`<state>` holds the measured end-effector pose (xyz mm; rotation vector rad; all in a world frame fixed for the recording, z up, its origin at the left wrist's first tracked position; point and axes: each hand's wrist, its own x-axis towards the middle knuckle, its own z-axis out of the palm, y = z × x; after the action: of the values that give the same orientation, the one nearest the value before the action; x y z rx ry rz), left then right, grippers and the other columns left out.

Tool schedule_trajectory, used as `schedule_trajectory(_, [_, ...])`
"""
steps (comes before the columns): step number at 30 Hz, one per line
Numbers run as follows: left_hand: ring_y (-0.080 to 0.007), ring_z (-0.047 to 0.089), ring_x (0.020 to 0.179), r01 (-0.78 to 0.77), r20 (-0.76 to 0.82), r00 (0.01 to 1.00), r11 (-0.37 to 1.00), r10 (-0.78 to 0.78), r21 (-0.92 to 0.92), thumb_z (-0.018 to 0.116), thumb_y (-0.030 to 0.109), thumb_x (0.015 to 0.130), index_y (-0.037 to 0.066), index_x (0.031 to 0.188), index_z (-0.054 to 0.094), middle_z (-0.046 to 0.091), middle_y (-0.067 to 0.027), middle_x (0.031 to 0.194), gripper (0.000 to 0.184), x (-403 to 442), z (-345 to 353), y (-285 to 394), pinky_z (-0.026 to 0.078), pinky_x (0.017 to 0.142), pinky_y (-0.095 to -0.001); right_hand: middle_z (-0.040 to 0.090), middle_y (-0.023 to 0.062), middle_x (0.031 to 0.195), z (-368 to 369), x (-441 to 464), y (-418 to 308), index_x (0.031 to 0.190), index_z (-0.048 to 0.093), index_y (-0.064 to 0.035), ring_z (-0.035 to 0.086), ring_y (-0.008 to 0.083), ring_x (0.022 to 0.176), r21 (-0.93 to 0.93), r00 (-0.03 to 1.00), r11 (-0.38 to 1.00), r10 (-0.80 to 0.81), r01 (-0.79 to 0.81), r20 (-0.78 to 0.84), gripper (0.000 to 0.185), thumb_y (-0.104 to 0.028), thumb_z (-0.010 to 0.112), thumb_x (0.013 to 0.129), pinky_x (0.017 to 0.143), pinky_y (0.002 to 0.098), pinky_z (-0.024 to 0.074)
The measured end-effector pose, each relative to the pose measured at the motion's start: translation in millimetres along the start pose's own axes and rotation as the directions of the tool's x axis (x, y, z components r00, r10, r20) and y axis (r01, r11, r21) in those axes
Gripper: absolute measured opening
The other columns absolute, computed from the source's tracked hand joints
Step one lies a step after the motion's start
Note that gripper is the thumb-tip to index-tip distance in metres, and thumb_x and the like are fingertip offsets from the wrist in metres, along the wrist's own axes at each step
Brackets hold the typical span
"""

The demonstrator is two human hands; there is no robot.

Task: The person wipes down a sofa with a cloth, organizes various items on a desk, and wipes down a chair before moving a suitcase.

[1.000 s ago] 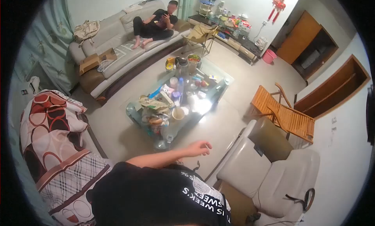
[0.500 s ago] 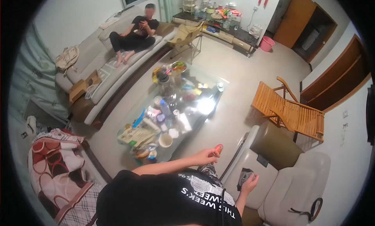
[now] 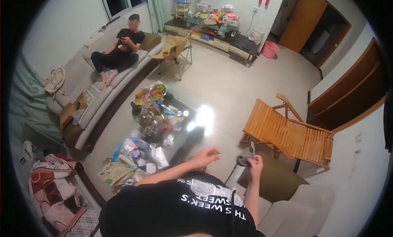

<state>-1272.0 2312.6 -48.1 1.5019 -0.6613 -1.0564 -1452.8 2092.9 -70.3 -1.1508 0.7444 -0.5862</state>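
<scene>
My left hand [image 3: 208,157] is in front of my black shirt [image 3: 163,210], beside the glass table's near edge. Its fingers are loosely bent and apart, with no object clearly visible between them. To the right, my right hand [image 3: 255,165] is raised above the sofa's olive-brown part [image 3: 272,181]. Its fingers are closed on a small dark grey item [image 3: 244,160], whose exact kind I cannot make out; a thin part of it sticks up above the fingers.
The glass table [image 3: 186,145] bears bottles, packets and a bowl [image 3: 158,90]. A wooden recliner [image 3: 286,128] stands at the right. One person [image 3: 123,48] sits on the far sofa [image 3: 80,85] with a phone. A folding chair [image 3: 174,48] and pink bucket [image 3: 270,49] stand farther back.
The view has shifted, moving the table left in the picture. My right hand, out of view at first, came in low with the dark item and has risen beside my left hand.
</scene>
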Motion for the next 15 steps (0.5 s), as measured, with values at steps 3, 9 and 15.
schedule_trajectory(3, [-0.0147, 0.059, 0.096, 0.049, -0.147, 0.988, 0.998, -0.053, -0.036, 0.053, 0.014, 0.093, 0.006, 0.122, 0.050, 0.063, -0.0081, 0.105, 0.031, 41.1, 6.7, 14.5, 0.051, 0.080, -0.0320, 0.062, 0.0034, 0.089, 76.9, 14.7, -51.2, 0.089, 0.054, -0.0051, 0.059, 0.0110, 0.082, 0.194, 0.961, 0.970, 0.090, -0.144, 0.262, 0.021, 0.003, 0.068, 0.075, 0.073, 0.0248, 0.0479])
schedule_trajectory(9, [-0.0140, 0.060, 0.093, 0.020, -0.083, 0.996, 0.986, -0.034, -0.165, 0.057, 0.020, 0.092, 0.007, 0.126, 0.050, 0.061, -0.0044, 0.103, 0.036, 176.0, -30.6, 11.6, 0.050, 0.081, -0.0310, 0.056, 0.0004, 0.078, 99.3, 125.4, -44.4, 0.072, 0.045, -0.0088, 0.050, 0.0075, 0.071, -0.094, 0.986, 0.987, -0.116, 0.128, 0.116, 0.028, 0.007, 0.069, 0.072, 0.068, 0.0222, 0.0434])
schedule_trajectory(15, [-0.0078, 0.056, 0.078, -0.204, -0.149, 0.966, 0.977, 0.212, 0.066, 0.062, 0.020, 0.090, 0.004, 0.102, 0.061, 0.061, 0.0003, 0.086, 0.020, 335.6, -66.1, 98.3, 0.047, 0.073, -0.0245, 0.054, 0.0008, 0.074, 71.3, 268.0, -77.8, 0.072, 0.045, -0.0081, 0.052, 0.0083, 0.069, 0.141, 0.986, 0.976, -0.160, 0.163, -0.036, 0.024, 0.010, 0.061, 0.076, 0.066, 0.0231, 0.0455])
